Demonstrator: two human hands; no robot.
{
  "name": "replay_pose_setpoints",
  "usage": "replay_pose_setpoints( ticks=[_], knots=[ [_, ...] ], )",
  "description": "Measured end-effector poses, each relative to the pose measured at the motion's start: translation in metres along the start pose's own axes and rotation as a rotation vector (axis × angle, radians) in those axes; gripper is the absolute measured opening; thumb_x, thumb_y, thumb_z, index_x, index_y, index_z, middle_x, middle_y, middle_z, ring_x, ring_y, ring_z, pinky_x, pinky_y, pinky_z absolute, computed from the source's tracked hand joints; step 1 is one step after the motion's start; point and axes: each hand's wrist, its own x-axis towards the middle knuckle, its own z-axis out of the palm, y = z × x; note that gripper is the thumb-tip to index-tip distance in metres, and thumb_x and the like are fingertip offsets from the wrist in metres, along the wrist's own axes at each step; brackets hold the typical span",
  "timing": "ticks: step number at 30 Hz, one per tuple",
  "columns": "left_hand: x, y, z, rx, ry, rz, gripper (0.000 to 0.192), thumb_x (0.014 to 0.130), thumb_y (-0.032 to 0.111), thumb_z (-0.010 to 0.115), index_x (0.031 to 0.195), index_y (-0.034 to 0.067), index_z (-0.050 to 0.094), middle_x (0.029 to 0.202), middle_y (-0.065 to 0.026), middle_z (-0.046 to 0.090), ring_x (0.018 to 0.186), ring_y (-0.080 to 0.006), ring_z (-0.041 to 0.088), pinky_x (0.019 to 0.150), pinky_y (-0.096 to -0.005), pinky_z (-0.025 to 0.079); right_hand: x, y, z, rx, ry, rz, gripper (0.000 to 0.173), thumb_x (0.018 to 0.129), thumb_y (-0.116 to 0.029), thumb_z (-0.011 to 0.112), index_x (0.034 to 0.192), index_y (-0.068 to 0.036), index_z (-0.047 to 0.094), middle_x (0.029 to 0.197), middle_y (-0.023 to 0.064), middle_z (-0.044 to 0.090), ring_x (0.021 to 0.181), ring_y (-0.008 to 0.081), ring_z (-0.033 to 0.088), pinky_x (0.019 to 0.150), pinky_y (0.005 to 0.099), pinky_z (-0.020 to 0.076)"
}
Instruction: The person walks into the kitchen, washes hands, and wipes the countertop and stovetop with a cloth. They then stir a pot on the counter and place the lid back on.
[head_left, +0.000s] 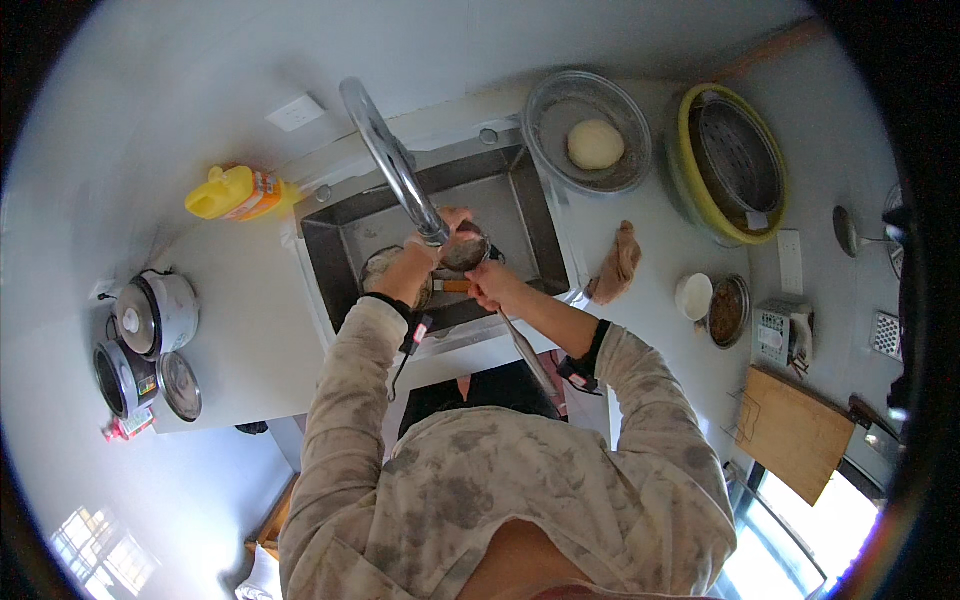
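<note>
My right hand (493, 285) grips a metal ladle by its long handle (529, 352), close to the bowl. The ladle's round bowl (465, 253) is over the sink (555, 259), just beside the spout of the chrome faucet (390, 157). My left hand (442, 229) is at the far side of that bowl, its fingers against the rim; the spout hides part of the hand. Below my left forearm a round vessel (379, 266) sits in the sink, partly covered by the arm. An orange-brown handle (452, 286) lies between the two forearms.
A clear bowl (551, 176) with dough (595, 145) stands right of the sink, near a brown cloth (619, 262) and a yellow-rimmed basin (686, 120). A yellow jug (236, 195) stands at the back left. A rice cooker (176, 307) is farther left.
</note>
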Motion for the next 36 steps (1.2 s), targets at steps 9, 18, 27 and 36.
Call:
replay_pose_setpoints(
  ticks=[9,18,27,36],
  knots=[
    [-0.04,0.019,0.013,-1.047,0.025,-0.531,0.033,0.091,0.019,0.06,0.122,0.011,0.05,0.118,-0.0097,0.055,0.091,-0.0262,0.061,0.078,-0.0392,0.051,0.004,-0.014,-0.026,0.248,0.032,-0.027,0.013,0.097,-0.019,0.048,0.087,-0.011,0.047,0.061,0.0009,0.043,0.041,0.0097,0.034,0.033,0.0258,0.0213],
    [-0.049,0.036,0.027,-0.885,0.337,-0.764,0.043,0.082,0.02,0.073,0.115,0.001,0.053,0.101,-0.0129,0.062,0.084,-0.026,0.065,0.072,-0.036,0.059,-0.006,-0.017,0.004,0.21,-0.027,-0.02,0.016,0.098,-0.019,0.046,0.087,-0.01,0.054,0.058,-0.0029,0.035,0.041,0.0076,0.028,0.035,0.0242,0.017],
    [-0.045,0.002,0.006,-0.58,0.393,-0.72,0.047,0.087,0.042,0.066,0.1,-0.002,0.056,0.082,-0.0134,0.062,0.064,-0.0235,0.062,0.054,-0.0372,0.05,0.006,-0.01,0.011,0.194,-0.063,-0.046,0.022,0.098,-0.025,0.047,0.091,-0.006,0.056,0.059,-0.0017,0.039,0.041,0.0069,0.029,0.034,0.023,0.0171],
    [-0.049,0.019,0.017,-0.349,0.28,-0.614,0.028,0.096,0.026,0.052,0.098,0.0,0.063,0.076,-0.016,0.064,0.063,-0.025,0.061,0.054,-0.0382,0.049,0.064,-0.021,0.004,0.02,0.076,-0.144,0.039,0.096,-0.04,0.05,0.072,-0.008,0.05,0.057,0.0008,0.044,0.038,0.0091,0.034,0.032,0.0247,0.0187]
  ],
)
